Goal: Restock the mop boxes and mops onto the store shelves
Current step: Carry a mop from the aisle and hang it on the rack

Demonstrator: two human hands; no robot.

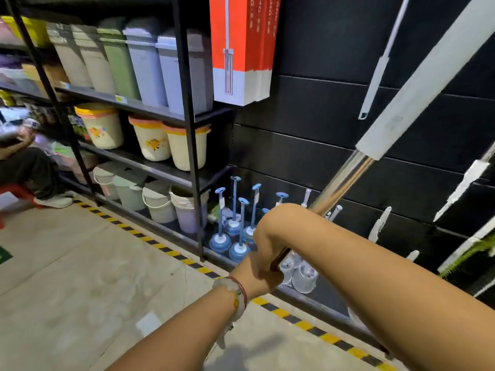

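Both forearms cross low in frame; left hand (254,274) and right hand (267,236) wrap the lower end of one long mop handle with a chrome shaft and white upper sleeve (401,103), angled up toward the black slatted wall panel (321,129). Step: hanging a mop. Next: likely raise and seat its unseen top end on a hook. Adjacent: red-and-white mop boxes (241,49), blue plungers (233,228).
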